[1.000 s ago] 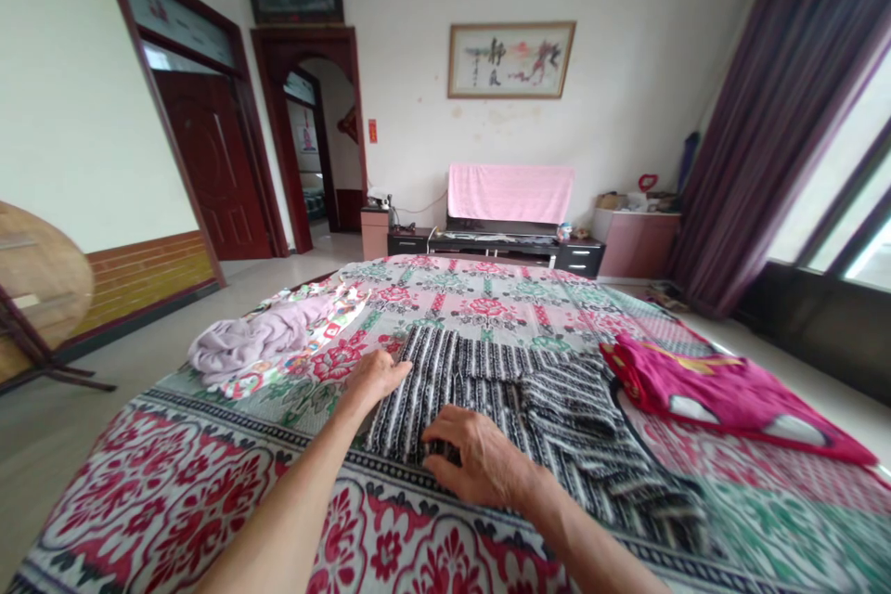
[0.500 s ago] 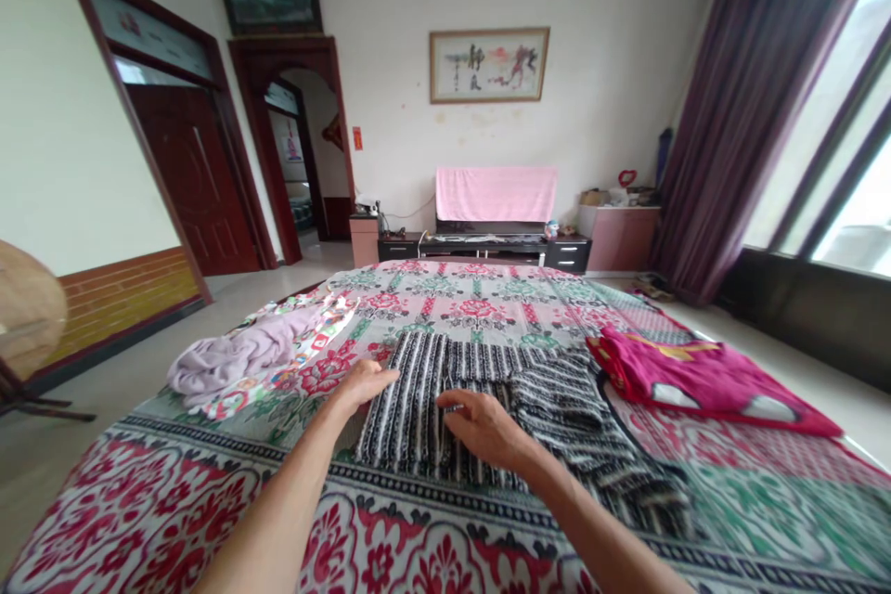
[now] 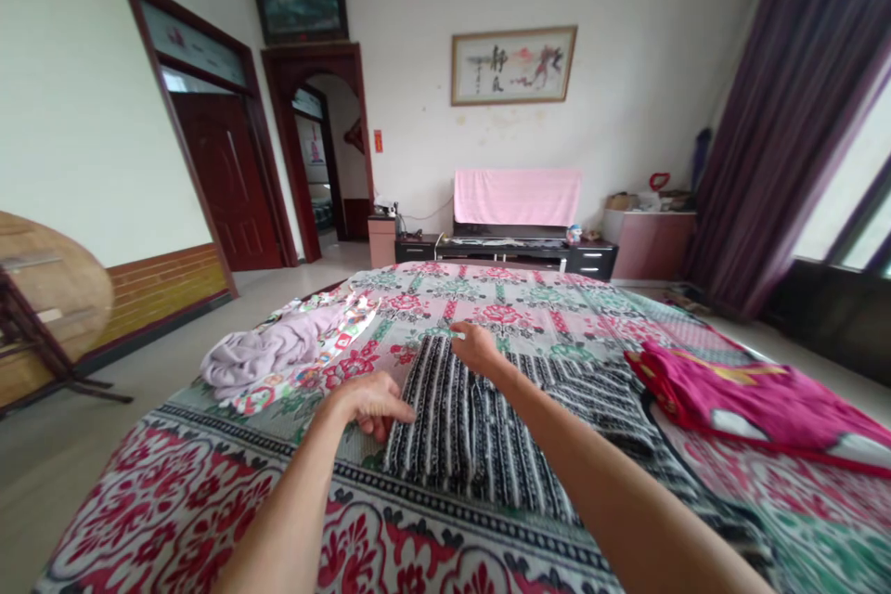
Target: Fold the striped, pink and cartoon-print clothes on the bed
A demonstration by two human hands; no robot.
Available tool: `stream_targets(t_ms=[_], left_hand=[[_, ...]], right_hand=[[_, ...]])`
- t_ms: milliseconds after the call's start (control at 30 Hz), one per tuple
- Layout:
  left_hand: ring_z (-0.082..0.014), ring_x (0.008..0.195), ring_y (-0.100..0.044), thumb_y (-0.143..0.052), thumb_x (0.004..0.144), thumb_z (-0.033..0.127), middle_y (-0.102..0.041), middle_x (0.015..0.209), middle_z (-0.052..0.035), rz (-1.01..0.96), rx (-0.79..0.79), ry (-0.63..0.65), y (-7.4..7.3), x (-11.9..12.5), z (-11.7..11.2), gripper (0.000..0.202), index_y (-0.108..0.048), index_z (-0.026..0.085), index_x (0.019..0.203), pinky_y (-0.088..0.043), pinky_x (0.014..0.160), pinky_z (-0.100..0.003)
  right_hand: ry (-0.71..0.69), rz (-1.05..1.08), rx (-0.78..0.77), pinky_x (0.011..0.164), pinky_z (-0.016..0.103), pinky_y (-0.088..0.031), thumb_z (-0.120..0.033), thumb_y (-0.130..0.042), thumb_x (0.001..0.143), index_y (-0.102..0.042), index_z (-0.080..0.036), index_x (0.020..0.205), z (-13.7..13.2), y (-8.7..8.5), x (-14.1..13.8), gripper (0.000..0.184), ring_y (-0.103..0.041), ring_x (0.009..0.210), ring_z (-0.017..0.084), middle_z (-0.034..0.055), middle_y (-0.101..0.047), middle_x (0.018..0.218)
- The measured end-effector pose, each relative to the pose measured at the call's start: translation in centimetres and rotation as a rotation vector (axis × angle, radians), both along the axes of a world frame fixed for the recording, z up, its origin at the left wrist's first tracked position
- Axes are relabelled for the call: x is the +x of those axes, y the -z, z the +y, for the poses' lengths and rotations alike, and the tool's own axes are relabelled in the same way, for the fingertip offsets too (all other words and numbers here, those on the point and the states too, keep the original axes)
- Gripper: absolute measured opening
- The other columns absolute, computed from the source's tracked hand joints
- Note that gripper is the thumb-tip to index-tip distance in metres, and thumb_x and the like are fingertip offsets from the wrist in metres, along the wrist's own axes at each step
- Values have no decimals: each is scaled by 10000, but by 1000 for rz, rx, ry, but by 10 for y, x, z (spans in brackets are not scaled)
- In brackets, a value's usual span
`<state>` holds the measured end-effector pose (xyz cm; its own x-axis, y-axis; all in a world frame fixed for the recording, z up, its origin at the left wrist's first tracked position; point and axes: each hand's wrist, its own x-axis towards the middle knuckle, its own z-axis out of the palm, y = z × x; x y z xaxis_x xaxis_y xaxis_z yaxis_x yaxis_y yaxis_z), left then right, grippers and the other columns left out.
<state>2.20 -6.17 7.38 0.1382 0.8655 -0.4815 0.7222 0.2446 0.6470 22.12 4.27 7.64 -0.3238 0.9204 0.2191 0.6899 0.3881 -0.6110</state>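
Note:
A black-and-white striped knit sweater [image 3: 435, 418] lies partly folded on the patterned blanket, its left part in a flat panel and its right part rumpled. My left hand [image 3: 368, 404] is at the sweater's left edge, thumb over the knit and the other fingers curled by the border. At the far edge my right hand [image 3: 477, 348] is closed, thumb and forefinger together on the fabric; its forearm crosses above the sweater and hides part of it.
The flowered blanket [image 3: 237, 501] covers the bed-like surface. To the left lies a crumpled pale lilac cloth [image 3: 261, 357] on a colourful printed one. A folded magenta cloth [image 3: 758, 394] lies at the right. A round wooden tabletop [image 3: 62, 288] leans at the far left.
My right hand has moved from the sweater's middle to its far edge. My left hand has come nearer along the left edge, its fingers now curled. The view has turned slightly left.

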Motion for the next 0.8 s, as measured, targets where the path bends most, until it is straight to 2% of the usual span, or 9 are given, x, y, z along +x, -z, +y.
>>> stream_targets(t_ms=[67, 133, 233, 300, 400, 533, 667, 800], left_hand=[[-144, 474, -583, -686, 604, 416, -625, 508, -7, 33, 1, 19, 1, 1, 2, 248, -595, 186, 618, -377, 428, -207], [-138, 484, -580, -684, 601, 417, -623, 511, -6, 59, 4, 31, 1, 2, 2, 246, -611, 184, 629, -385, 438, -206], [-134, 499, -577, -672, 607, 407, -615, 516, -1, 78, 25, 56, -3, 4, 0, 236, -618, 180, 644, -389, 451, -205], [-133, 507, -577, -657, 620, 383, -615, 527, 5, 53, 33, 56, -9, 5, -3, 213, -622, 180, 675, -393, 463, -208], [-129, 506, -569, -639, 634, 348, -622, 559, 10, -37, 56, 12, -17, 9, -6, 199, -631, 175, 733, -396, 475, -213], [-138, 554, -570, -626, 659, 347, -648, 659, -21, -214, 231, -25, -29, 23, -9, 255, -651, 142, 809, -402, 501, -227], [-141, 651, -582, -622, 679, 320, -676, 757, -44, -426, 379, 16, -38, 53, -11, 284, -670, 112, 867, -414, 571, -229], [-125, 652, -576, -616, 705, 320, -685, 781, -56, -591, 391, -21, -41, 90, -13, 341, -666, 96, 956, -427, 595, -232]], right_hand=[[9, -34, -34, 860, 299, -429, -87, -514, 673, -675, -165, 1010, 15, 3, -10, 381, -601, 969, 240, 78, -699, 916], [5, -65, -97, 784, 290, -458, -68, -543, 622, -690, -156, 909, 26, 8, -19, 335, -622, 855, 233, 62, -690, 741], [-21, -74, -210, 659, 255, -467, -47, -557, 572, -678, -149, 727, 36, 17, -26, 222, -605, 664, 191, 13, -584, 496], [-29, -39, -267, 621, 237, -459, -44, -560, 567, -641, -148, 621, 40, 22, -27, 143, -577, 608, 167, -3, -523, 434], [-28, 71, -355, 569, 229, -456, -68, -558, 607, -600, -154, 595, 43, 22, -21, 96, -531, 529, 130, -19, -486, 414], [-43, 310, -463, 524, 197, -459, -88, -535, 679, -580, -161, 684, 40, 10, 3, 86, -498, 485, 77, -29, -538, 508], [-60, 556, -546, 520, 181, -472, -85, -536, 716, -565, -162, 748, 31, -2, 39, 89, -520, 506, 60, -20, -585, 616], [-34, 743, -596, 586, 195, -508, -88, -552, 740, -542, -162, 762, 21, -1, 72, 78, -569, 564, 71, -6, -608, 674]])
